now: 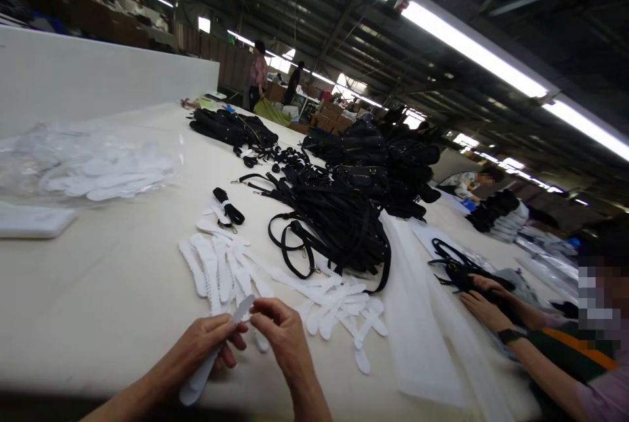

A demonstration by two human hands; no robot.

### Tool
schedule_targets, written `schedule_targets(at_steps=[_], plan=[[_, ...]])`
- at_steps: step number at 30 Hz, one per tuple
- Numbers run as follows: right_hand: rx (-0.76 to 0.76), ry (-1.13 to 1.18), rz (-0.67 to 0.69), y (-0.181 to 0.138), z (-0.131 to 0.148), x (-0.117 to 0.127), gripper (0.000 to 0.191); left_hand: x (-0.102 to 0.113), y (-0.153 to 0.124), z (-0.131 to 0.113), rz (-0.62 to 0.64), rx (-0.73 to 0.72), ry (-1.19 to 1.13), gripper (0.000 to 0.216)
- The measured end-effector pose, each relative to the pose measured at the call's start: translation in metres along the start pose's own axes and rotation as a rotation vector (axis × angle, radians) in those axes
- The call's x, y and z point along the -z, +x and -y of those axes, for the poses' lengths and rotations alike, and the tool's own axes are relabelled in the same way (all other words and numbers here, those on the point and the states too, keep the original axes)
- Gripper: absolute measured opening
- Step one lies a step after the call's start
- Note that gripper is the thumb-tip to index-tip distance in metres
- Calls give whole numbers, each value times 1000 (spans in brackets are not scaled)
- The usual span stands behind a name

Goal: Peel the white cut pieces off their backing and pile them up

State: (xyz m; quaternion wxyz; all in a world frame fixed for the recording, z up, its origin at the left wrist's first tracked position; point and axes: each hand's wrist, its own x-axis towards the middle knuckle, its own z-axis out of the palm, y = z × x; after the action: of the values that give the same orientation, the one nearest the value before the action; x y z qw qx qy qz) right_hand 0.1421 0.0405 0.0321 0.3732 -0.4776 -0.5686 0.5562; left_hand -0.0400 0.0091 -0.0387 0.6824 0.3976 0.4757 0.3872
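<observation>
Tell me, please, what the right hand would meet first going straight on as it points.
Past the held strip, the right hand would probably meet the loose white strips on the table.

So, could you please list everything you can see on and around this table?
table: one, cream, fills the view
loose strips: many, white, scattered ahead of the hands
straps: a heap, black, table centre
rolled strap: one, black, left of the heap
bags: piled, black, behind the straps
plastic bag: one, clear, holding white pieces, far left
sheets: a few, white, right of the strips
co-worker's hands: two, at the right, on a black strap
people standing: two, far end
held strip: one, white, between both hands
left hand: grips the strip's middle
right hand: pinches its upper end
</observation>
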Motion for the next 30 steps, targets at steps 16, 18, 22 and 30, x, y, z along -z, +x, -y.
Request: schedule_targets(at_steps=[16,18,22,30], plan=[[-67,-28,-180,16,-15,-30,23,16,-12,-7,226,-49,-51,36],[-47,-114,-204,17,-15,-31,28,15,-11,-5,218,-76,-20,32],[-31,-163,-204,18,-14,-33,34,12,-8,-1,176,-6,-85,33],[-164,222,-64,9,-18,-14,33,14,-6,-5,63,-1,-146,41]])
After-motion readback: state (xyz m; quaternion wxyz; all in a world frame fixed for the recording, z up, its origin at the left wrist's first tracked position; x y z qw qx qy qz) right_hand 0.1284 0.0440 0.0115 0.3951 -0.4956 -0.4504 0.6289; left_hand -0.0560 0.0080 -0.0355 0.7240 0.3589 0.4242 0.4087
